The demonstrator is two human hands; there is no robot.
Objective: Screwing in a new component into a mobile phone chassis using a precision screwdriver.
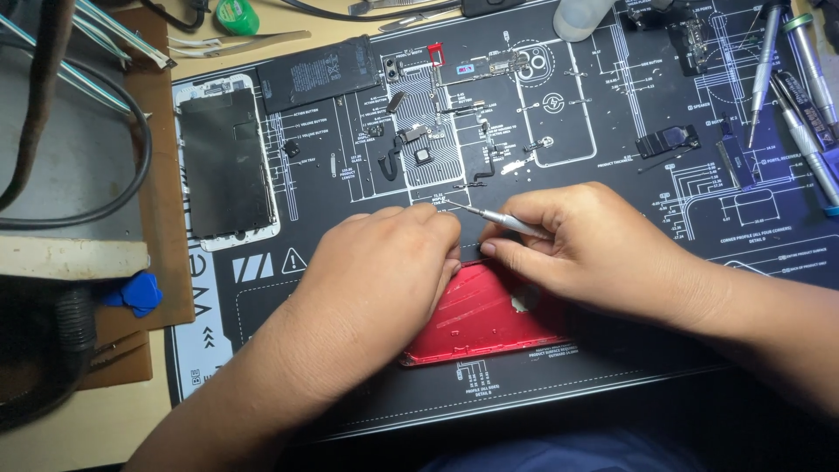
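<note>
Head view shows a dark repair mat (pixel 612 350) covering most of the table, printed with white outline drawings. At its near middle lies a red phone shell (pixel 489 319), partly hidden under both hands. The left hand (pixel 384 271) rests on the shell's upper left edge, its fingers curled together and pressing down to steady it; they hold nothing that shows. The right hand (pixel 594 249) pinches a thin silver screwdriver (pixel 502 218) between thumb and fingertips, tip pointing up and left, just above the shell's top edge.

The strip-down looks far along: a screen (pixel 229 166) lies apart at the left, a black battery (pixel 316 72) sits beside it, and many small parts (pixel 419 131) are spread over the mat's middle. What remains inside the shell cannot be told, since the hands cover it. Spare screwdrivers (pixel 800 87) lie at the far right.
</note>
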